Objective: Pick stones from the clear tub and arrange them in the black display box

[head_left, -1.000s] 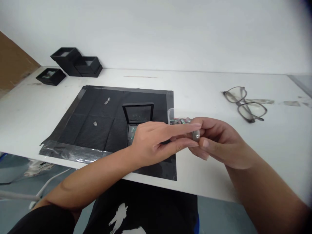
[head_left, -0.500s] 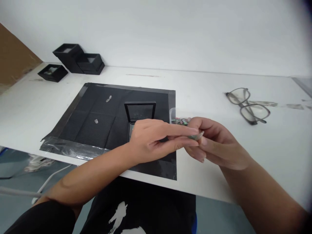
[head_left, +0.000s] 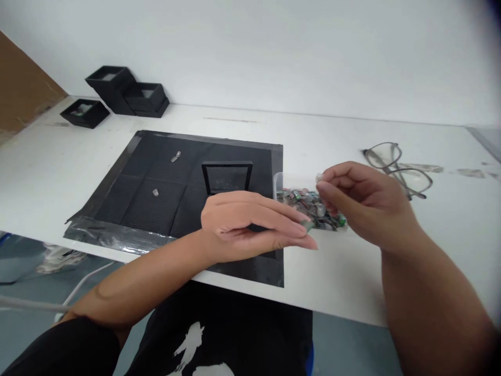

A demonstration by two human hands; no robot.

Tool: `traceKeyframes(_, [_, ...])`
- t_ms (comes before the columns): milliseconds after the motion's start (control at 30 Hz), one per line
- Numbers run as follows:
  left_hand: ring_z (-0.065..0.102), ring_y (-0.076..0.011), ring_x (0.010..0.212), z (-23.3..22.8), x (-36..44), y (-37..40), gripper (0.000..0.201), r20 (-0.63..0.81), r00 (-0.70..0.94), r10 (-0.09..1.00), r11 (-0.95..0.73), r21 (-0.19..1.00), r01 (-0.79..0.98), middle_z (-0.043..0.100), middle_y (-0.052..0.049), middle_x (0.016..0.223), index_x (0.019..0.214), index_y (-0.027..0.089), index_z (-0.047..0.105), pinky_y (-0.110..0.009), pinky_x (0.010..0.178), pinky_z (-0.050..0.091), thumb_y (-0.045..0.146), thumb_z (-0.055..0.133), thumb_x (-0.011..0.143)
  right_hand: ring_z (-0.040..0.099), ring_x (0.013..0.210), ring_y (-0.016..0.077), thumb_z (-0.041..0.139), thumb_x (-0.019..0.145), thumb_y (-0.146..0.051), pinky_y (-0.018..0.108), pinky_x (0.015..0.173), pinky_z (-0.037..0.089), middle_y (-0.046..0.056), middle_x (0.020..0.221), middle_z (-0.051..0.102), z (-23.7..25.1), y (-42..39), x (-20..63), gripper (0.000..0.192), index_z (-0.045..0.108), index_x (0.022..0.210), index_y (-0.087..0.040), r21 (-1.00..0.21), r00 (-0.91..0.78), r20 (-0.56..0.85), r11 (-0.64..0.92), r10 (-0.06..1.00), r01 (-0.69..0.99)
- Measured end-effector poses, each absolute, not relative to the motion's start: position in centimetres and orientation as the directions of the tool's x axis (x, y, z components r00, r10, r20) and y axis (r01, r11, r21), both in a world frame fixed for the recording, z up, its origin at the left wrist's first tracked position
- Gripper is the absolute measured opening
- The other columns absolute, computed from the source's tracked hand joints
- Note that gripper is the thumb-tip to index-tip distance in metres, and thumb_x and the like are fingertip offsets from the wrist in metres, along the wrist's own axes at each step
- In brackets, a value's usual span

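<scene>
My left hand (head_left: 250,224) pinches a small flat greenish piece (head_left: 307,225) between thumb and fingers; most of it is hidden. It hovers above the right edge of the black mat (head_left: 136,209). My right hand (head_left: 360,201) holds a small pale, clear piece (head_left: 319,178) between thumb and forefinger, over a clear plastic tub (head_left: 278,183). Many small coloured, shiny bits (head_left: 319,210) fill that tub. Behind my left hand, a small black case with a raised framed lid (head_left: 227,178) stands on the mat; my hand covers its base.
Two small clear-grey pieces lie on the mat, one a linked pair (head_left: 176,156) and one single stone (head_left: 155,192). Black boxes (head_left: 111,89) and a low open box (head_left: 85,113) stand at the back left. Eyeglasses (head_left: 407,169) rest on the right, behind my right hand.
My hands have parted. The right one moved up and away with a small pale piece, uncovering the tub of bits. My left hand still pinches the greenish piece.
</scene>
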State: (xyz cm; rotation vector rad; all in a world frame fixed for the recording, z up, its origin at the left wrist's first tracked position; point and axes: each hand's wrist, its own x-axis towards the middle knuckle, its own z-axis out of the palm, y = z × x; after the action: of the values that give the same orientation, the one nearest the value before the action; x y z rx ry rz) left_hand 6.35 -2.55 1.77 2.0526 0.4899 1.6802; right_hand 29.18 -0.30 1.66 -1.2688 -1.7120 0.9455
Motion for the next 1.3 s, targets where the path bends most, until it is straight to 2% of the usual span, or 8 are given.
traceKeyframes(200, [0.059, -0.0043, 0.049, 0.8, 6.2, -2.1, 0.02, 0.738, -0.012, 0.674, -0.736, 0.671, -0.091, 0.061, 0.006, 0.066, 0.091, 0.024, 0.046, -0.015, 0.042, 0.047, 0.04, 0.052, 0.099, 0.05, 0.049, 0.0136, 0.061, 0.089, -0.047, 0.028, 0.046, 0.036, 0.0, 0.065, 0.064, 0.6, 0.4, 29.6, 0.023, 0.063, 0.086, -0.024, -0.556, -0.231, 0.024, 0.205, 0.973, 0.805])
traceKeyframes(333, [0.044, -0.0043, 0.038, 0.8, 5.9, -1.7, 0.026, 0.739, -0.069, 0.67, -0.742, 0.669, -0.044, 0.05, 0.009, 0.056, 0.09, 0.026, 0.034, -0.017, 0.035, 0.036, 0.047, 0.034, 0.104, 0.051, 0.048, 0.0149, 0.059, 0.088, -0.052, 0.028, 0.045, 0.035, 0.001, 0.063, 0.065, 0.6, 0.8, 30.1, 0.028, 0.064, 0.084, -0.024, -0.49, -0.196, -0.044, 0.149, 0.98, 0.859])
traceKeyframes(667, [0.05, -0.0064, 0.039, 1.3, 3.5, -1.3, 0.027, 0.83, 0.068, 0.553, -0.825, 0.535, 0.181, 0.042, 0.008, 0.052, 0.085, 0.025, 0.037, -0.021, 0.039, 0.035, 0.044, 0.035, 0.104, 0.058, 0.065, 0.0193, 0.064, 0.084, -0.047, 0.033, 0.057, 0.04, 0.005, 0.076, 0.068, 1.0, 2.2, 32.4, 0.025, 0.07, 0.093, -0.025, -0.325, 0.028, 0.007, -0.024, 1.0, 0.945])
traceKeyframes(767, [0.054, -0.0051, 0.044, 2.3, 1.5, -1.2, 0.031, 0.839, 0.373, 0.397, -0.915, 0.391, 0.095, 0.054, 0.007, 0.055, 0.074, 0.023, 0.039, -0.02, 0.044, 0.042, 0.039, 0.048, 0.1, 0.059, 0.067, 0.0189, 0.066, 0.084, -0.041, 0.034, 0.062, 0.043, 0.006, 0.077, 0.067, 1.3, 2.1, 32.6, 0.021, 0.07, 0.095, -0.023, -0.416, 0.126, 0.184, -0.039, 0.975, 0.909])
traceKeyframes(867, [0.056, -0.0062, 0.046, 2.5, -0.4, -1.3, 0.021, 0.815, 0.536, 0.219, -0.968, 0.114, 0.222, 0.061, 0.009, 0.057, 0.079, 0.026, 0.056, -0.022, 0.046, 0.045, 0.041, 0.064, 0.091, 0.055, 0.062, 0.0172, 0.07, 0.083, -0.037, 0.034, 0.061, 0.045, 0.006, 0.074, 0.065, 1.4, 0.7, 30.4, 0.017, 0.072, 0.089, -0.021, -0.644, 0.179, 0.396, 0.134, 0.901, 0.753])
traceKeyframes(967, [0.056, -0.007, 0.045, 1.8, -1.3, -1.8, 0.013, 0.784, 0.621, 0.031, -0.933, -0.201, 0.299, 0.066, 0.01, 0.06, 0.078, 0.031, 0.065, -0.022, 0.041, 0.043, 0.039, 0.074, 0.083, 0.056, 0.062, 0.0168, 0.074, 0.083, -0.03, 0.032, 0.055, 0.044, 0.002, 0.071, 0.064, 1.1, -1.7, 26.4, 0.011, 0.073, 0.093, -0.027, -0.796, -0.095, 0.436, 0.433, 0.895, 0.423])
traceKeyframes(1033, [0.057, -0.0062, 0.046, 1.4, -1.1, -2.1, 0.016, 0.766, 0.639, -0.07, -0.903, -0.32, 0.285, 0.068, 0.011, 0.061, 0.069, 0.03, 0.066, -0.021, 0.039, 0.042, 0.033, 0.077, 0.08, 0.052, 0.058, 0.0143, 0.079, 0.078, -0.025, 0.03, 0.051, 0.042, -0.001, 0.066, 0.06, 0.8, -3.2, 23.9, 0.029, 0.074, 0.106, -0.031, -0.827, -0.316, 0.42, 0.502, 0.851, 0.253])
traceKeyframes(1300, [0.052, -0.0046, 0.04, 0.9, 0.5, -2.6, 0.022, 0.809, 0.587, -0.027, -0.933, -0.231, 0.276, 0.064, 0.01, 0.053, 0.06, 0.025, 0.07, -0.022, 0.038, 0.045, 0.017, 0.073, 0.081, 0.056, 0.056, 0.0095, 0.075, 0.082, -0.016, 0.024, 0.051, 0.046, -0.003, 0.066, 0.064, 0.4, -4.4, 21.8, 0.031, 0.076, 0.11, -0.029, -0.905, -0.552, 0.349, 0.425, 0.757, 0.011])
